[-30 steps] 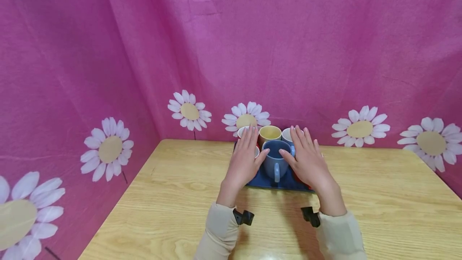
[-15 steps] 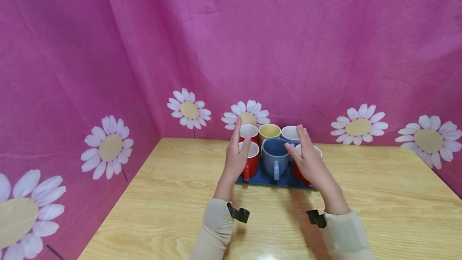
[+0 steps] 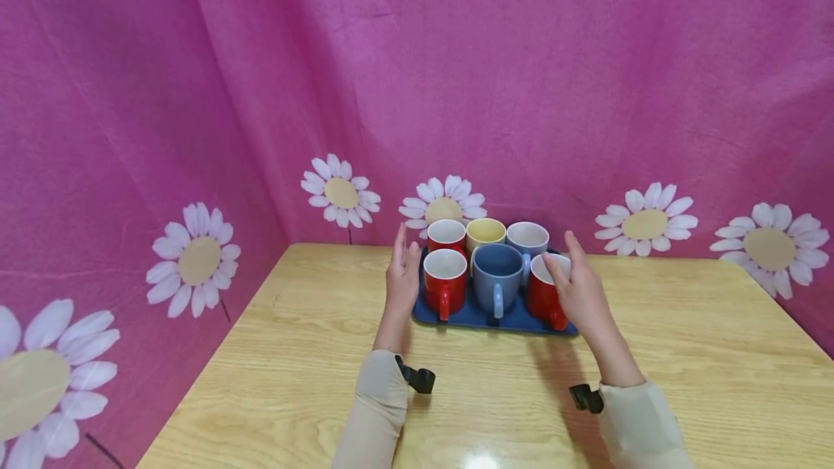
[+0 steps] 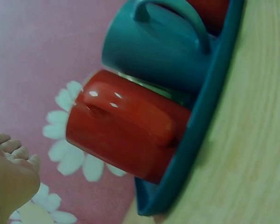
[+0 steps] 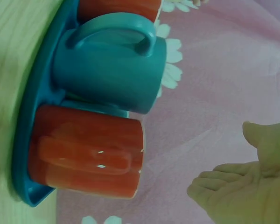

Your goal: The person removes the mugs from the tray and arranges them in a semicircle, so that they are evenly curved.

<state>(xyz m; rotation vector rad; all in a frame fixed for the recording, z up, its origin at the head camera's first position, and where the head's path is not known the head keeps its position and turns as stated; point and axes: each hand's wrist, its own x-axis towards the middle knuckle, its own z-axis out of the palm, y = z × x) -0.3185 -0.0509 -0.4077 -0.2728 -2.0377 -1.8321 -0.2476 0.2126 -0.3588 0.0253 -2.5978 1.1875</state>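
A dark blue tray (image 3: 482,320) on the table carries several mugs in two rows. In the front row stand a red mug (image 3: 445,281) at left, a blue mug (image 3: 497,279) in the middle and another red mug (image 3: 542,299) at right. Behind them are a red mug (image 3: 447,232), a yellow mug (image 3: 486,231) and a white-lined blue mug (image 3: 528,237). My left hand (image 3: 401,284) is beside the tray's left side, fingers straight and holding nothing. Over the right side, my right hand (image 3: 582,295) has extended fingers and partly covers the front right red mug.
The wooden table (image 3: 313,353) meets a pink curtain (image 3: 521,93) printed with white daisies just behind the tray. More of the same curtain hangs along the left. Black wrist mounts (image 3: 417,376) sit on both sleeves.
Both hands have moved apart, from above the mugs outward to the two sides of the tray, and turned palms inward. The mugs, partly covered before, now show more. The tray stays in place.
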